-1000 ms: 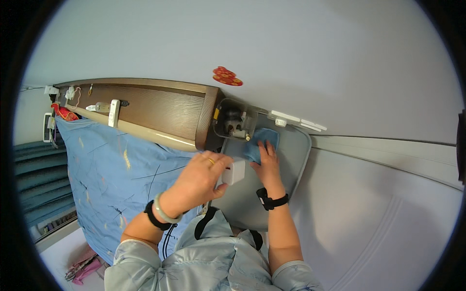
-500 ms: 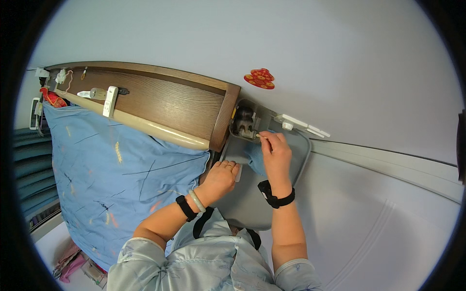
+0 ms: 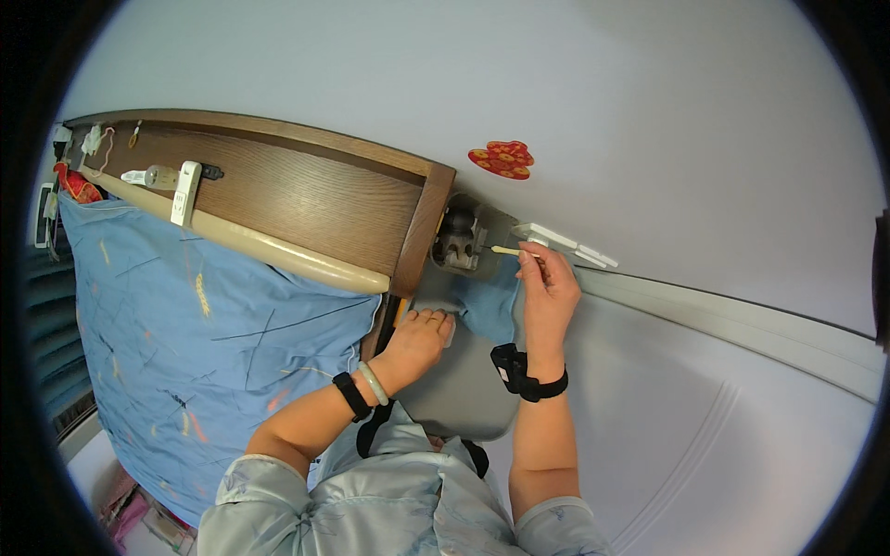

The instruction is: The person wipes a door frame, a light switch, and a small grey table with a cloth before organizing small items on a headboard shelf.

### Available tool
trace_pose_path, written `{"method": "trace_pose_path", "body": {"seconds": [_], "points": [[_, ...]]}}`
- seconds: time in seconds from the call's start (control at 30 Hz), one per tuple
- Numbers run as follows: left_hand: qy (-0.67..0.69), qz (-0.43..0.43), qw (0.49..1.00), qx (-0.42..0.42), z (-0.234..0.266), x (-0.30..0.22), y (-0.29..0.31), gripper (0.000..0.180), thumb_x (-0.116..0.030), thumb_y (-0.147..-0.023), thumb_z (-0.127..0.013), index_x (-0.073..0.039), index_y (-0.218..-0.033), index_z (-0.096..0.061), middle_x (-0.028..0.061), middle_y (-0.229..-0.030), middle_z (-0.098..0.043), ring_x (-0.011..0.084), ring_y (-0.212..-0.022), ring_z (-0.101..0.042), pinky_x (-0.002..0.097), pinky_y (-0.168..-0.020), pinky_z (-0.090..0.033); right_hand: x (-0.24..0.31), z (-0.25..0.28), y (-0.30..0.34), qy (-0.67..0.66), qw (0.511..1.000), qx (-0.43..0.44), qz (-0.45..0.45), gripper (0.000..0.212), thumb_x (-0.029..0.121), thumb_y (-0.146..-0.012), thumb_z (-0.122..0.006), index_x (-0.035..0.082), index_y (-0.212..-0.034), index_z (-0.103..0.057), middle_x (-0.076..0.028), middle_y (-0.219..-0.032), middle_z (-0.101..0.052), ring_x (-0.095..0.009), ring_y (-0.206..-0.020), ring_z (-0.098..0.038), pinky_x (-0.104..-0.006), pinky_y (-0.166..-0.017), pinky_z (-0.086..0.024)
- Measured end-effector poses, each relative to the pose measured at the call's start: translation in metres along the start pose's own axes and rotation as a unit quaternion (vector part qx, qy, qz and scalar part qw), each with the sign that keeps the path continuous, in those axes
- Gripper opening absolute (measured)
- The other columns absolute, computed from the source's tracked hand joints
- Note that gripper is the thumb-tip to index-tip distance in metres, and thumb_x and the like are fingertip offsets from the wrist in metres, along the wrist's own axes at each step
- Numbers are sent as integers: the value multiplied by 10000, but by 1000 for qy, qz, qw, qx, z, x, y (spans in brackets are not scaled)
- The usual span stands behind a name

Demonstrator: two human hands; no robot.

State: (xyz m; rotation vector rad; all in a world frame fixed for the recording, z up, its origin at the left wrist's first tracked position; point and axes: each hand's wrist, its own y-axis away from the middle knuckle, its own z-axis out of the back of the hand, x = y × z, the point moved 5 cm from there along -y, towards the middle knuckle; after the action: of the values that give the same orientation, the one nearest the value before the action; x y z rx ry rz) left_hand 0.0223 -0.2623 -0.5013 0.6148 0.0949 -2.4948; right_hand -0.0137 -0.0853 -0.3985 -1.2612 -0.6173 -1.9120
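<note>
My right hand [image 3: 549, 287] is closed in a pinch on a slim pale-yellow stick [image 3: 506, 250] with a thin dark tip. The stick points left toward a clear container [image 3: 482, 264] on the far side, which holds a rounded dark object [image 3: 459, 227] and small pale parts. My left hand [image 3: 415, 345] lies with fingers curled over a small white piece [image 3: 451, 332]; only its edge shows, so its kind is hidden. Between my hands a blue cloth [image 3: 489, 310] lies on the grey top [image 3: 468, 398] of a small stand.
Left of the stand, a wooden headboard [image 3: 315, 195] with a cream padded edge rises behind a bed with blue bedding [image 3: 222, 334]. A white power strip [image 3: 567, 245] is behind my right hand. A red decoration [image 3: 502, 159] is on the wall.
My right hand has drawn back to the right from the container, and more of the stick shows. My left hand stays over the white piece. The whole view has shifted slightly.
</note>
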Motion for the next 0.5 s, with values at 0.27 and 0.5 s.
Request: {"method": "trace_pose_path", "body": {"seconds": [0.27, 0.5], "points": [[-40, 27, 999, 3, 3, -12, 2, 432, -134, -758, -555, -16, -1173, -535, 119, -1117, -575, 255, -975, -545, 357, -835, -421, -9, -5, -10, -76, 997, 14, 5, 112, 74, -856, -613, 19, -945, -654, -39, -770, -586, -100, -656, -569, -225, -601, -445], [-88, 33, 994, 57, -3, -25, 7, 424, -123, -790, -513, -20, -1201, -526, 106, -1156, -561, 244, -990, -536, 346, -857, -412, -7, 8, -8, -94, 995, 21, -3, 110, 59, -854, -613, 4, -938, -659, -45, -767, -603, -102, -647, -579, -222, -594, -453]]}}
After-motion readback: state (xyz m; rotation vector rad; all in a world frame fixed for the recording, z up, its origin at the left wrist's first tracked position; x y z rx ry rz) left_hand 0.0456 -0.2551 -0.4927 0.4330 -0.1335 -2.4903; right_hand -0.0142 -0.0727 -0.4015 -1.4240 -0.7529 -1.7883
